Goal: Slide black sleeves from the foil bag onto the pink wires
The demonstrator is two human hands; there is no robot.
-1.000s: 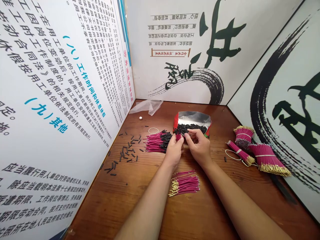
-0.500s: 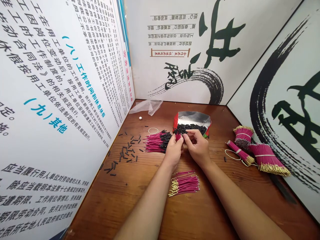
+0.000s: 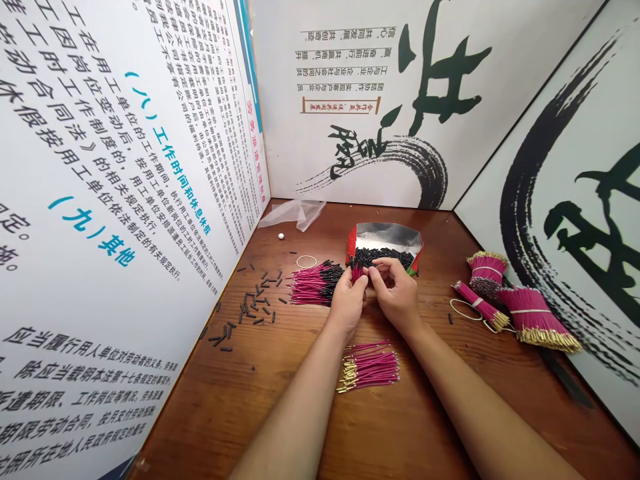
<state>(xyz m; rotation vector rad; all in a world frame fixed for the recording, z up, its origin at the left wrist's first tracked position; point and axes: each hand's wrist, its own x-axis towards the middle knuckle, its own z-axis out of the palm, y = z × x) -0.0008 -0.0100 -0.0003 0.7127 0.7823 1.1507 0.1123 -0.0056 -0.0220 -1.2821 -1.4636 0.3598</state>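
Observation:
My left hand [image 3: 349, 301] is closed around a small bunch of pink wires [image 3: 357, 272], their upper ends covered by black sleeves. Close against it, my right hand [image 3: 399, 295] has its thumb and fingertips pinched together at the bunch; whatever they grip is too small to make out. Just beyond the hands stands an open silver-lined pouch [image 3: 389, 233] holding many black sleeves [image 3: 384, 256]. To the left lies a pile of pink wires with black ends [image 3: 311, 284]. Between my forearms rests a pile of pink wires with gold tips [image 3: 376, 369].
Loose black sleeves [image 3: 257, 300] are scattered on the wooden table [image 3: 240, 407] at left. Banded pink wire bundles [image 3: 537, 317] lie at right beside a rubber band [image 3: 465, 309]. A clear plastic bag [image 3: 300, 215] sits near the back. Printed panels [image 3: 350, 153] enclose the table.
Both hands stay in nearly the same place. The right fingertips have shifted very slightly at the bunch; everything else looks unmoved.

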